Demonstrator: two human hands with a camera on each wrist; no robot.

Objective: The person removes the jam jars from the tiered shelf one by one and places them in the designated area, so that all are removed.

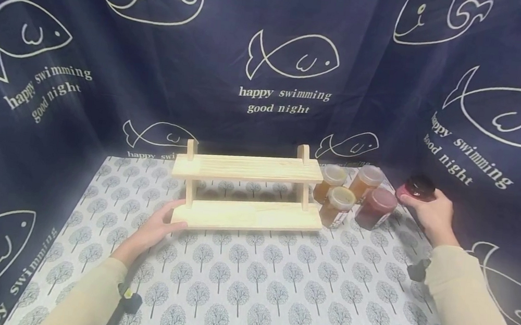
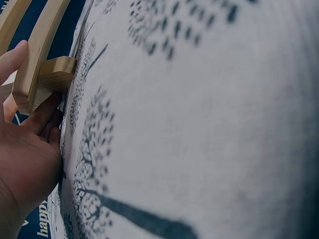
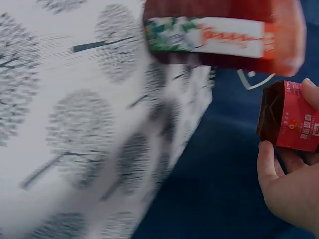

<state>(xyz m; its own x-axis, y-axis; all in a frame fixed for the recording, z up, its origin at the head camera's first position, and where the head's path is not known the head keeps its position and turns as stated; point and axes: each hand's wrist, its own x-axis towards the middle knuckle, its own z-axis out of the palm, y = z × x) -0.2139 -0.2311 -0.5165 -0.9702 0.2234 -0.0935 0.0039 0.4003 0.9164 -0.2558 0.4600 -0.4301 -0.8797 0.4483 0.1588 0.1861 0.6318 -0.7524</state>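
My left hand grips the left end of a two-tier wooden rack on the table. In the left wrist view the thumb lies against the shelf end and other fingers reach beneath it. Over at the far right, my right hand holds a small dark jar with a black lid. A red label wraps that jar in the right wrist view. Just left of it stands a jar with dark red contents.
Three jars with amber or brown contents, an outer one, a front one and a rear one, stand close to the rack's right end. A tree-print cloth covers the table. Navy fish-print curtains enclose the back and sides.
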